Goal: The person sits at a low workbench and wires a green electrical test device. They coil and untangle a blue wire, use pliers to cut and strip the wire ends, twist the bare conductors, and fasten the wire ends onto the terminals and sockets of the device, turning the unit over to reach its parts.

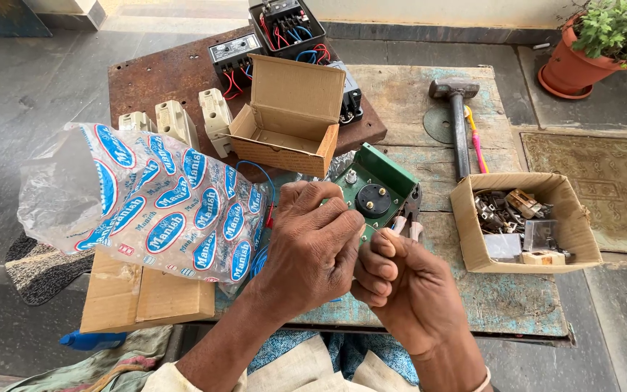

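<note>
Working over the worn tabletop (517,297), we note a printed plastic bag (146,196) at left, an open cardboard box (288,116) behind, and a box of small parts (520,221) at right. Our left hand (313,250) grips the green meter unit (375,189) at centre; our right hand (397,287), fingers curled shut, pinches something too small to identify.

An outdoor electrical repair spot on a paved yard: a worn wooden worktable (429,98) carries opened switch boxes (284,25) at its far end, a hammer (459,120) nearby, a potted plant (596,43) beyond.
</note>
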